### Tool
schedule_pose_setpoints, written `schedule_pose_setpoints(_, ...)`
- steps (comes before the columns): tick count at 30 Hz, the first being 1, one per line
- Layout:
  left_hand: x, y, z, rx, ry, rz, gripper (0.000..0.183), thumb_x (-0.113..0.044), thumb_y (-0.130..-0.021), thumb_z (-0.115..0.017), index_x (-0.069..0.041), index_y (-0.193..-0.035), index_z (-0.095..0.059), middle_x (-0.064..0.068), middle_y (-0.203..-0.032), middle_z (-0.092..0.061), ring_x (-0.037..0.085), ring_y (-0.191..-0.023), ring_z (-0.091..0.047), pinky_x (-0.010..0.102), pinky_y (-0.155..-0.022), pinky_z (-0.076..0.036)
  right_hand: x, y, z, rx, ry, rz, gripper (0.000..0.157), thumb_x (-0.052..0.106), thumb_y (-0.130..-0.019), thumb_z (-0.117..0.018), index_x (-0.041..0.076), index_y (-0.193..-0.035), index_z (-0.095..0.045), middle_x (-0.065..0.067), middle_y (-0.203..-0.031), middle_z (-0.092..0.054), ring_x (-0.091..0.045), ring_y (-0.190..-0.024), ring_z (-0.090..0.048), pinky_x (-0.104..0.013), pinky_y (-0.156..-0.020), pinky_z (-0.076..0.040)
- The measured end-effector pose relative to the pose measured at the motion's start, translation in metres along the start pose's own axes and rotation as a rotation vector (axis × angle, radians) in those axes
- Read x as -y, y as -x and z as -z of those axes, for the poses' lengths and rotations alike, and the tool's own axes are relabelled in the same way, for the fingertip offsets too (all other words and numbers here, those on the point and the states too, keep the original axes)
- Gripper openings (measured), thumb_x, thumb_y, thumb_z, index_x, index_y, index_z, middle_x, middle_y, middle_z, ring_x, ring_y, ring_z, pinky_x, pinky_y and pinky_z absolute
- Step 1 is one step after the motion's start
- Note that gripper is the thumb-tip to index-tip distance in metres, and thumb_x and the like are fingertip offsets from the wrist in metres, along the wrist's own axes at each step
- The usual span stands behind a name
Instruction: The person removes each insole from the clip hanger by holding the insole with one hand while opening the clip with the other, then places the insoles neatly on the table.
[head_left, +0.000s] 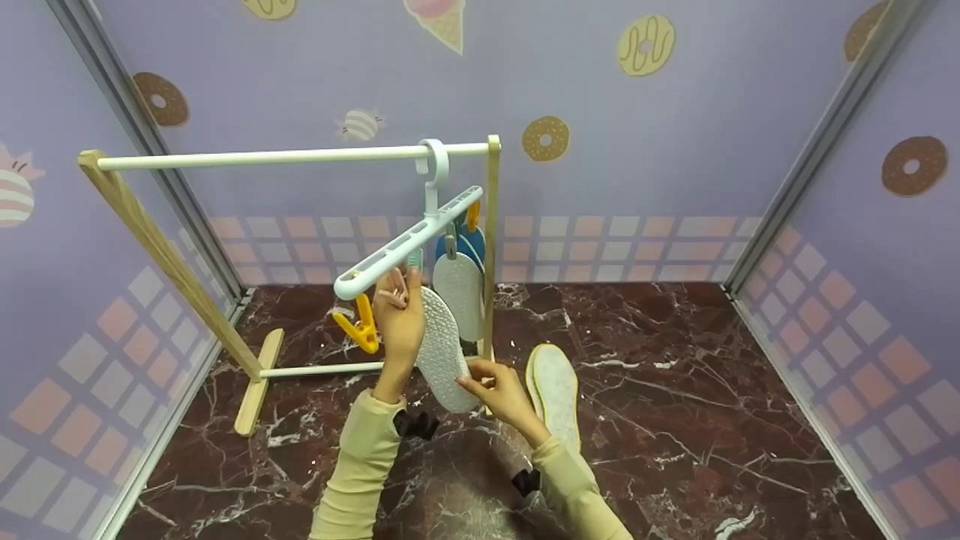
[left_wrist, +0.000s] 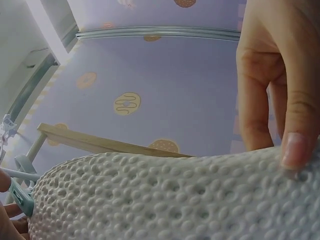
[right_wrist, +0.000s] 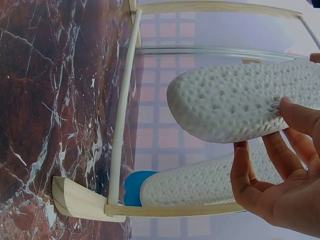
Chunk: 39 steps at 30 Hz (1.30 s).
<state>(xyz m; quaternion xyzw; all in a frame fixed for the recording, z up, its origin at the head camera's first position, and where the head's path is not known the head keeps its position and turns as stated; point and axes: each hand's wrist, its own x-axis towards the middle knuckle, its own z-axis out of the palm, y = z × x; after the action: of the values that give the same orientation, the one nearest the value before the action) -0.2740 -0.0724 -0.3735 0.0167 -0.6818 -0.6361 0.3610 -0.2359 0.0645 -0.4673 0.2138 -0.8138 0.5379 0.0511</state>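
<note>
A white insole (head_left: pixel 441 356) with a dimpled surface hangs tilted below the hanger (head_left: pixel 409 244). My left hand (head_left: pixel 401 330) is up at its top end, pinching a teal clip (left_wrist: pixel 24 197) that meets the insole's edge. Beside those fingers is a pink clip (head_left: pixel 392 288). My right hand (head_left: pixel 504 391) pinches the insole's lower side edge, thumb on the dimpled face and fingers behind, as the right wrist view shows. Farther back on the hanger, a grey clip (head_left: pixel 451 244) holds another white insole (head_left: pixel 459 292).
The hanger hooks over the rail of a wooden rack (head_left: pixel 262 157). A yellow clip (head_left: pixel 358 326) dangles at its near end, another yellow clip (head_left: pixel 472 216) at the far end by a blue insole (head_left: pixel 472 244). Yellow-edged insoles (head_left: pixel 555 382) lie on the marbled floor (head_left: pixel 675 420).
</note>
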Motion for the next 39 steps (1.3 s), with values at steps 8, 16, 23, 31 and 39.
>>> schedule_pose_setpoints(8, 0.0014, -0.0014, -0.0017, -0.057, -0.005, 0.017, 0.015, -0.009, -0.084, -0.059, 0.006, -0.083, -0.058, 0.016, -0.075, -0.062, 0.007, -0.071, -0.052, 0.021, -0.071, -0.043, 0.0015, 0.0008, 0.0013, 0.007, 0.015, 0.004, 0.020, 0.004, -0.082, -0.060, -0.004, -0.100, -0.064, -0.019, -0.091, -0.067, -0.028, -0.086, -0.063, -0.039, -0.069, -0.052)
schedule_pose_setpoints(16, -0.0013, -0.0045, -0.0046, -0.078, 0.043, 0.004, 0.020, -0.008, -0.083, -0.061, 0.006, -0.098, -0.060, 0.020, -0.093, -0.065, -0.003, -0.073, -0.053, 0.016, -0.072, -0.046, 0.0017, 0.0011, 0.0003, 0.012, 0.014, 0.025, 0.018, 0.004, -0.081, -0.060, -0.006, -0.096, -0.063, -0.019, -0.090, -0.067, -0.024, -0.083, -0.063, -0.034, -0.071, -0.053)
schedule_pose_setpoints(23, 0.0013, -0.0056, -0.0074, -0.103, 0.087, 0.014, 0.023, -0.009, -0.082, -0.063, 0.005, -0.100, -0.061, 0.021, -0.097, -0.065, 0.003, -0.075, -0.057, 0.016, -0.070, -0.048, 0.0012, 0.0022, -0.0031, 0.035, 0.006, 0.037, 0.016, 0.002, -0.081, -0.060, -0.007, -0.094, -0.062, -0.020, -0.087, -0.067, -0.024, -0.081, -0.062, -0.034, -0.073, -0.053)
schedule_pose_setpoints(31, 0.0015, -0.0050, -0.0095, -0.114, 0.114, 0.035, 0.024, -0.010, -0.083, -0.062, 0.005, -0.102, -0.061, 0.020, -0.102, -0.065, 0.019, -0.090, -0.060, 0.024, -0.079, -0.050, 0.0021, 0.0033, -0.0030, 0.025, -0.004, 0.044, 0.015, -0.001, -0.080, -0.060, -0.009, -0.092, -0.061, -0.022, -0.086, -0.066, -0.023, -0.079, -0.061, -0.033, -0.071, -0.053)
schedule_pose_setpoints(39, -0.0022, -0.0042, -0.0093, -0.122, 0.065, 0.026, 0.023, -0.013, -0.082, -0.063, 0.004, -0.098, -0.062, 0.018, -0.097, -0.066, 0.013, -0.085, -0.061, 0.020, -0.075, -0.049, -0.0009, 0.0036, -0.0031, 0.014, -0.020, 0.041, 0.015, -0.002, -0.079, -0.060, -0.009, -0.092, -0.061, -0.022, -0.085, -0.066, -0.020, -0.077, -0.061, -0.031, -0.070, -0.053)
